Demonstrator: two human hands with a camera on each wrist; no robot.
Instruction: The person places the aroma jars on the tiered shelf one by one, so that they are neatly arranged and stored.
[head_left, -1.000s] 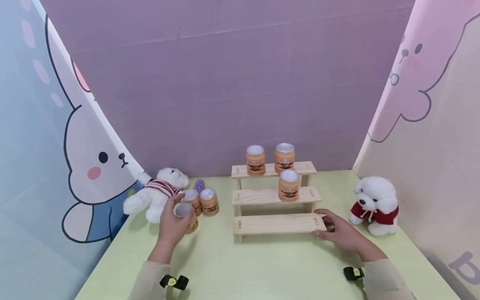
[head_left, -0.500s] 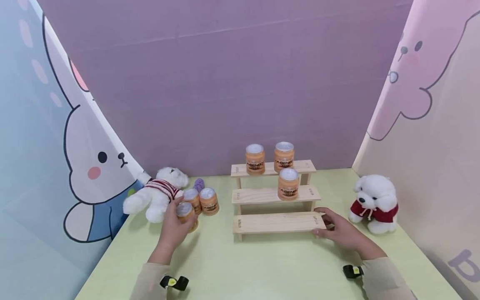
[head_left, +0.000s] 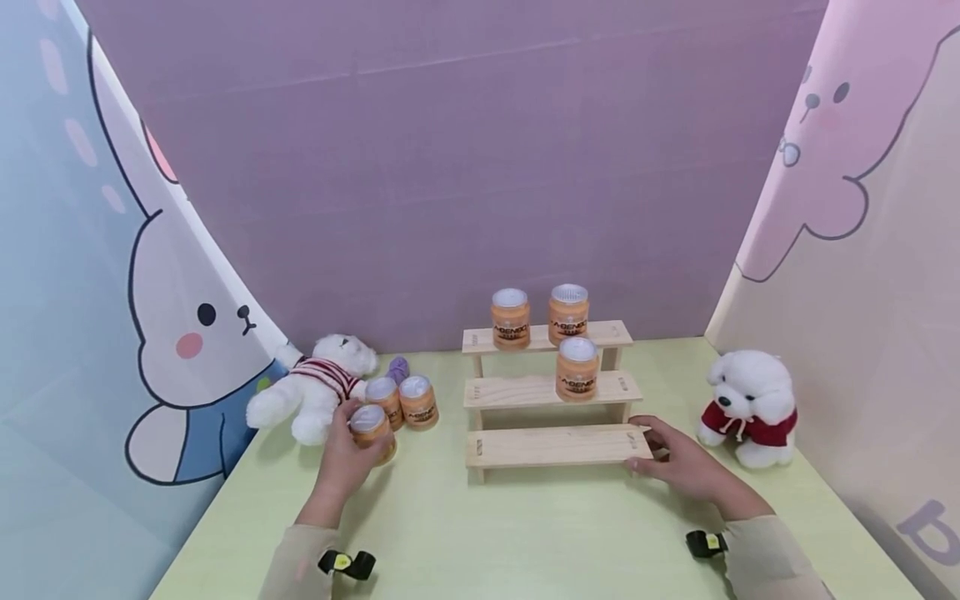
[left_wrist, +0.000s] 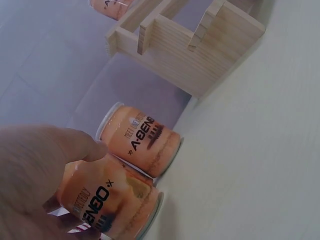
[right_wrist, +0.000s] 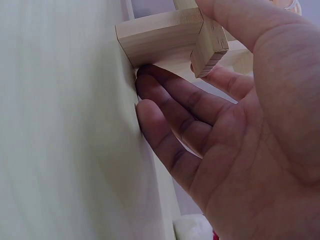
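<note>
My left hand (head_left: 348,450) grips an orange can (left_wrist: 117,200) with a pale lid, fingers and thumb around its sides. Beside it on the table stand two matching cans, a near one (head_left: 385,402) and a right one (head_left: 419,404). With my right hand (head_left: 678,467) I hold the right end of the bottom step of a wooden three-step shelf (head_left: 555,447). In the right wrist view, thumb and index finger are at the plank's end (right_wrist: 210,47), while the other fingers extend below it. Two cans (head_left: 512,321) stand on the top step and one (head_left: 577,371) on the middle step.
A white plush toy in a striped shirt (head_left: 318,383) lies left of the cans, with a small purple object (head_left: 398,370) behind them. On the right sits a white plush dog (head_left: 752,408) in red. A purple backdrop (head_left: 480,183) closes off the table's back.
The can in my left hand has shifted slightly, and its lid shows more plainly. My right hand stays at the shelf's end.
</note>
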